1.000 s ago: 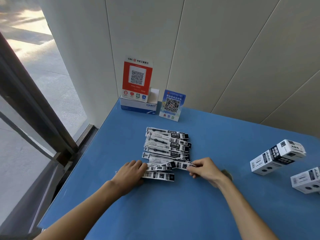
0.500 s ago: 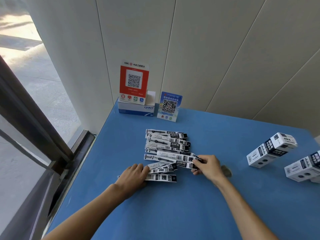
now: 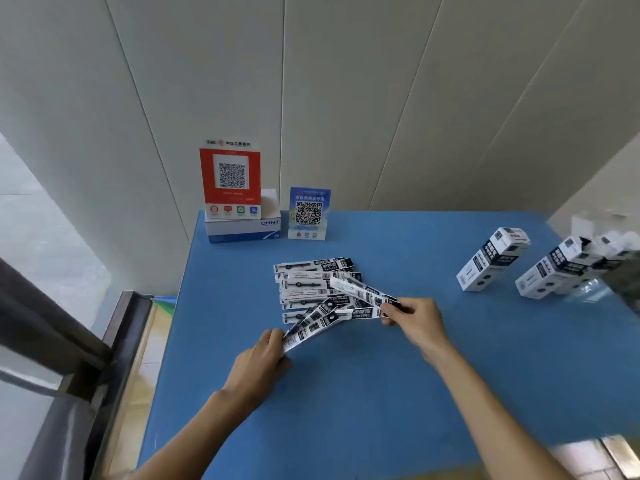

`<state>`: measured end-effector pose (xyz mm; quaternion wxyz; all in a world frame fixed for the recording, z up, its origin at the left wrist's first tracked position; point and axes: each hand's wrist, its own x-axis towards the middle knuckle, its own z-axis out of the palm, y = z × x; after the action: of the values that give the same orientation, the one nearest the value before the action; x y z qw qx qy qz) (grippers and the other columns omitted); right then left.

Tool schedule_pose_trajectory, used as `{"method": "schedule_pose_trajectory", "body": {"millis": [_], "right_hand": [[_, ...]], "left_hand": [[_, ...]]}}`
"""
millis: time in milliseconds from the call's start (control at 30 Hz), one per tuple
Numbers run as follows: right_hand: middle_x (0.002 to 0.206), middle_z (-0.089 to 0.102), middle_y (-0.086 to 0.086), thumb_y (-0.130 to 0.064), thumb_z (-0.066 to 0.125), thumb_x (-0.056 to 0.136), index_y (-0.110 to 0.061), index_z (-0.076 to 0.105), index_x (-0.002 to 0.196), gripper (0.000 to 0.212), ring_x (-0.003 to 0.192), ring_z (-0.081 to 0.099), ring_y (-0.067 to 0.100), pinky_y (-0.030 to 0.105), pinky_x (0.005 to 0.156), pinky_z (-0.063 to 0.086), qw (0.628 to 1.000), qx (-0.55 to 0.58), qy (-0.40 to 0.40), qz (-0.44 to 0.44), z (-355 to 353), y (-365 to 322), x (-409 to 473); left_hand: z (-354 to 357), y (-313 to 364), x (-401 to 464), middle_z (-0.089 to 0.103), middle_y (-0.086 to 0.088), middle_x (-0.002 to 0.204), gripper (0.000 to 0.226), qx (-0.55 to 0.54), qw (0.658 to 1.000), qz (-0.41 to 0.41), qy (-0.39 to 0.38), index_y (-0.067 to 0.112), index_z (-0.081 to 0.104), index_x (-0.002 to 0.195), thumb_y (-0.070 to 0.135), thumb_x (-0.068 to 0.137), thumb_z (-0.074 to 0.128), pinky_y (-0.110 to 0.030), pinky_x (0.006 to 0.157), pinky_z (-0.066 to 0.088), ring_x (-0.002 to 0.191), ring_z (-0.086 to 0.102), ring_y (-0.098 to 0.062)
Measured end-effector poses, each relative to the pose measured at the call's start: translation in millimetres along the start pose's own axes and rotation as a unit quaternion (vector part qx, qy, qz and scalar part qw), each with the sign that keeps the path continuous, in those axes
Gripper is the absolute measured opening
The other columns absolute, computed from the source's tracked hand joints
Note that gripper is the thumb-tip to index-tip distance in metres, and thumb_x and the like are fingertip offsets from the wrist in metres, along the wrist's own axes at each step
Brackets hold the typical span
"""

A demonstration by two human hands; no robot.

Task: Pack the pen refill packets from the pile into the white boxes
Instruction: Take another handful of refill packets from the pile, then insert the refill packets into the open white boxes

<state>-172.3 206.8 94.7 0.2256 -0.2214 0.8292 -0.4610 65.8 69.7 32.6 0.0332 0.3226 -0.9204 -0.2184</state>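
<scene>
A pile of black-and-white pen refill packets [image 3: 311, 277] lies in the middle of the blue table [image 3: 346, 393]. My left hand [image 3: 263, 358] grips the near ends of a few packets [image 3: 311, 323], lifted off the table and fanned out to the right. My right hand [image 3: 415, 318] pinches the right ends of two or three packets [image 3: 360, 292] that slant up to the left over the pile. White boxes with black print lie on their sides at the right: one [image 3: 493, 259] nearer the pile, another [image 3: 554, 268] beyond it.
A red QR-code sign [image 3: 230, 178] stands on a white and blue carton [image 3: 242, 230] against the back wall, with a blue QR-code sign [image 3: 308, 213] beside it. More blurred boxes [image 3: 609, 254] sit at the right edge. The table's left edge drops beside a dark window frame [image 3: 69, 358].
Both hands have lifted packets off the table: the left hand's bunch now fans upward, and the right hand has raised its packets. The view has shifted, showing more boxes at the right.
</scene>
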Motion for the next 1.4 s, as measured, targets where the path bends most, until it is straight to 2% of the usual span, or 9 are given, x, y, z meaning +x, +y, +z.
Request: {"method": "schedule_pose_trajectory", "body": {"millis": [100, 233, 400, 567, 700, 900, 1033, 1133, 1400], "right_hand": [[0.060, 0.060, 0.026, -0.012, 0.067, 0.086, 0.016, 0.062, 0.075, 0.031, 0.043, 0.057, -0.008, 0.010, 0.042, 0.028, 0.997, -0.038, 0.057, -0.020, -10, -5, -13], [0.062, 0.065, 0.020, -0.013, 0.064, 0.086, 0.003, 0.066, 0.070, 0.023, 0.049, 0.045, 0.010, 0.018, 0.046, 0.029, 0.985, -0.119, 0.116, -0.038, -41, -5, -31], [0.060, 0.065, 0.013, -0.011, 0.063, 0.087, 0.000, 0.066, 0.066, 0.023, 0.045, 0.040, 0.004, 0.014, 0.046, 0.031, 0.976, -0.144, 0.160, -0.029, -95, 1, -51], [0.067, 0.071, 0.008, -0.014, 0.068, 0.085, -0.005, 0.071, 0.069, 0.019, 0.056, 0.055, 0.007, 0.012, 0.050, 0.035, 0.974, -0.107, 0.198, -0.028, -150, 21, -59], [0.062, 0.065, 0.015, -0.020, 0.070, 0.082, -0.001, 0.069, 0.068, 0.024, 0.057, 0.042, 0.014, 0.018, 0.047, 0.030, 0.972, -0.079, 0.219, -0.021, -200, 47, -58], [0.059, 0.064, 0.000, -0.016, 0.071, 0.077, -0.007, 0.065, 0.066, 0.016, 0.048, 0.046, 0.002, 0.014, 0.048, 0.035, 0.972, -0.025, 0.231, -0.034, -281, 89, -55], [0.064, 0.067, 0.001, -0.010, 0.071, 0.075, -0.007, 0.066, 0.075, 0.005, 0.054, 0.053, 0.010, 0.013, 0.049, 0.039, 0.970, 0.030, 0.239, -0.029, -329, 116, -48], [0.066, 0.068, 0.002, -0.007, 0.068, 0.079, -0.007, 0.066, 0.080, 0.003, 0.054, 0.059, 0.014, 0.021, 0.054, 0.047, 0.969, 0.074, 0.236, -0.019, -359, 129, -44], [0.073, 0.068, 0.002, -0.006, 0.070, 0.080, -0.015, 0.063, 0.092, 0.016, 0.055, 0.052, 0.014, 0.029, 0.058, 0.049, 0.964, 0.157, 0.213, -0.009, -417, 146, -2]], "left_hand": [[-11, 7, 5, 0.049, -0.004, 0.094, 0.014, -0.099, 0.994, -0.006, 0.037, 0.011, 0.042, 0.099, 0.019, 0.092, 0.052, -0.035, 0.060, 0.035, 0.080, 0.051, -0.032], [-18, 34, 16, 0.048, -0.004, 0.076, 0.024, -0.210, 0.976, -0.001, 0.053, 0.015, 0.035, 0.084, 0.013, 0.089, 0.059, -0.032, 0.052, 0.032, 0.061, 0.036, -0.022], [-6, 83, 20, 0.056, -0.016, 0.072, 0.018, -0.269, 0.963, 0.003, 0.004, 0.009, 0.041, 0.087, 0.016, 0.090, 0.057, -0.031, 0.049, 0.028, 0.059, 0.030, -0.021], [11, 144, 20, 0.058, -0.017, 0.074, 0.014, -0.268, 0.962, 0.039, -0.016, 0.013, 0.045, 0.087, 0.018, 0.091, 0.057, -0.028, 0.049, 0.030, 0.057, 0.036, -0.019], [31, 202, 24, 0.051, -0.001, 0.062, 0.013, -0.254, 0.966, 0.047, 0.000, 0.017, 0.046, 0.087, 0.018, 0.092, 0.058, -0.020, 0.042, 0.029, 0.051, 0.039, -0.015], [73, 296, 21, 0.051, 0.000, 0.061, 0.011, -0.261, 0.965, 0.020, 0.019, 0.012, 0.050, 0.086, 0.016, 0.090, 0.059, -0.019, 0.044, 0.032, 0.053, 0.038, -0.019], [98, 351, 24, 0.049, 0.001, 0.058, 0.012, -0.269, 0.963, -0.002, 0.029, 0.015, 0.047, 0.081, 0.017, 0.087, 0.057, -0.017, 0.046, 0.034, 0.052, 0.037, -0.018], [110, 381, 25, 0.050, 0.001, 0.060, 0.010, -0.292, 0.956, -0.024, 0.020, 0.014, 0.048, 0.081, 0.019, 0.085, 0.056, -0.031, 0.051, 0.041, 0.054, 0.039, -0.017], [129, 439, 70, 0.050, 0.002, 0.060, 0.012, -0.324, 0.946, -0.023, 0.009, 0.018, 0.050, 0.082, 0.024, 0.085, 0.059, -0.031, 0.048, 0.037, 0.053, 0.038, -0.017]]}}
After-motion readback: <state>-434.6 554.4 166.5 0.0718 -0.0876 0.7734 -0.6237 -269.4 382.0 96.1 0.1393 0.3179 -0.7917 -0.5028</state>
